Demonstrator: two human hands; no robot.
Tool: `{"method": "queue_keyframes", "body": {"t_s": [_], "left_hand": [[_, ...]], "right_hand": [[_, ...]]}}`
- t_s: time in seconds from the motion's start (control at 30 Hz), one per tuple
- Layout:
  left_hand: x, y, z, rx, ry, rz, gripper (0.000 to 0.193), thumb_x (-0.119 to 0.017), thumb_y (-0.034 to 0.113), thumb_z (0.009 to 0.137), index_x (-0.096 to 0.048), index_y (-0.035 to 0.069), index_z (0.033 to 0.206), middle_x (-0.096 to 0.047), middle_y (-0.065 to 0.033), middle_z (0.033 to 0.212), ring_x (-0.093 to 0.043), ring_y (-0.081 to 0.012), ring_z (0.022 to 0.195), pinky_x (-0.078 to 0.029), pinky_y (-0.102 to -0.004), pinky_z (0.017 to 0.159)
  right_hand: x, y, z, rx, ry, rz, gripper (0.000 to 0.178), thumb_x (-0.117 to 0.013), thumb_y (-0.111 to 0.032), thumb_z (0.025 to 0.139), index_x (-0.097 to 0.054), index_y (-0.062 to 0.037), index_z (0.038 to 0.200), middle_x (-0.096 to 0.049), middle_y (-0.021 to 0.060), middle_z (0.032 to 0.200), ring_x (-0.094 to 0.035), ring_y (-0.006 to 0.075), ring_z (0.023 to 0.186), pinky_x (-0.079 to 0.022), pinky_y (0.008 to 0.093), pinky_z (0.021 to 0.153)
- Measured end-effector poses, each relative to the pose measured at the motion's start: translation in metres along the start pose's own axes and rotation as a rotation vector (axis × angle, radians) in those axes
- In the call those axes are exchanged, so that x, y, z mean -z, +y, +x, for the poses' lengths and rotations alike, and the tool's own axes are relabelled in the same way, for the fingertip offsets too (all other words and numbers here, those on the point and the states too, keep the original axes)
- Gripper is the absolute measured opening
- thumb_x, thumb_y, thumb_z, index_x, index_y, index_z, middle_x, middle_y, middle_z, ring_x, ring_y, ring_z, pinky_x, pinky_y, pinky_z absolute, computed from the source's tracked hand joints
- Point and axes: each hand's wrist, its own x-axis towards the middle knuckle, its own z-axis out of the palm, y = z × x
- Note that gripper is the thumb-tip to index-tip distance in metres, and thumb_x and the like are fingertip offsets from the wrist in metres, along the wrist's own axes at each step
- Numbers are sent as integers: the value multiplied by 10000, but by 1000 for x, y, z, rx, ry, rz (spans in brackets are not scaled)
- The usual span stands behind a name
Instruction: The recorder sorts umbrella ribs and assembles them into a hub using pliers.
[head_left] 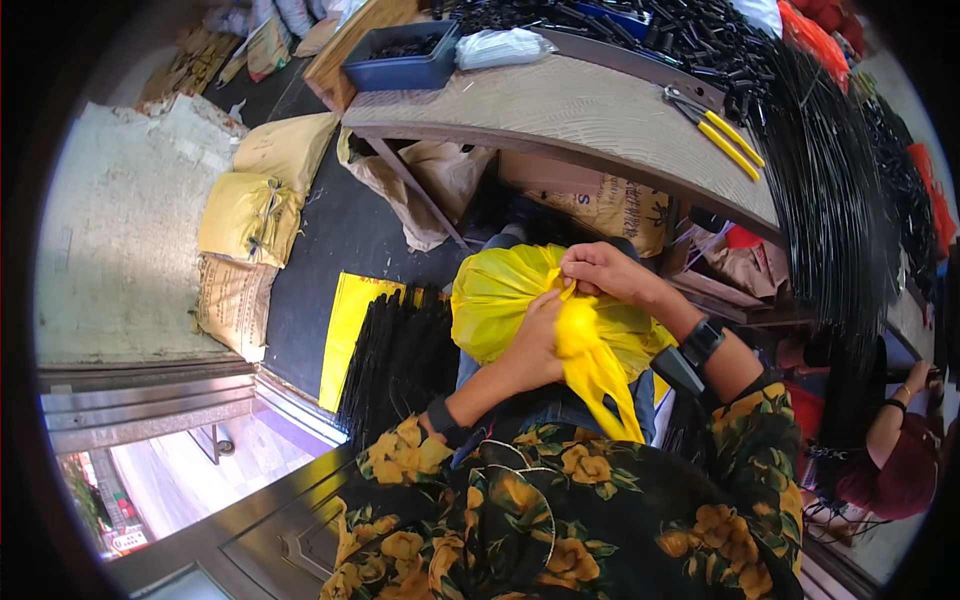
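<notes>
A full yellow plastic bag (495,305) rests on my lap, its neck gathered and twisted. My left hand (537,345) is closed round the gathered neck, with the loose yellow end hanging down below it. Against the top of the neck, my right hand (604,272) pinches the plastic with thumb and fingers. Both hands touch the bag close together. What the bag holds is hidden.
Ahead stands a workbench (560,110) with yellow-handled pliers (720,130), a blue-grey bin (402,58) and long black strands (830,180). Sacks (250,215) line the left. Black strands (395,350) lie beside my left knee. Another person (895,450) sits at right.
</notes>
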Motion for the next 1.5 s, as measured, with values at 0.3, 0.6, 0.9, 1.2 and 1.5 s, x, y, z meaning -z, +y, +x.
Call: {"method": "queue_keyframes", "body": {"t_s": [0.3,0.6,0.9,1.2,1.5], "left_hand": [[5,-43,8,799,602,-1750,202,-523,166,886,-522,63,1060,-586,-72,971,-565,-167,904,-449,-322,822],[34,-40,9,744,203,-1376,398,-620,54,800,-479,27,1172,-564,-53,1082,-547,-137,993,-437,-286,865],[27,-48,-4,667,136,-1559,507,-624,98,801,-411,3,1251,-493,-97,1222,-480,-207,1127,-362,-337,979],[34,-18,-18,252,-77,-527,512,-667,207,733,-499,36,1185,-508,-101,1154,-460,-240,1114,-327,-328,970],[96,28,-6,298,-267,-241,349,-656,188,759,-565,46,1065,-550,-152,1118,-513,-317,1042,-403,-363,895]], "right_hand": [[-39,16,-38,362,337,-150,110,-525,-136,874,-509,-28,886,-522,-20,734,-491,124,629,-404,267,574],[-52,20,-19,302,536,-202,121,-528,-112,853,-508,-14,921,-538,67,715,-534,145,645,-424,284,595],[-39,21,-23,191,385,168,137,-490,-152,898,-502,-16,884,-524,7,751,-504,76,634,-427,211,599],[-35,-1,-12,113,356,247,148,-492,-150,897,-522,-14,844,-562,24,724,-550,74,615,-467,203,569],[-36,-11,-2,510,49,-374,194,-452,-141,915,-496,-42,1077,-569,79,951,-552,123,894,-456,256,771]]}}
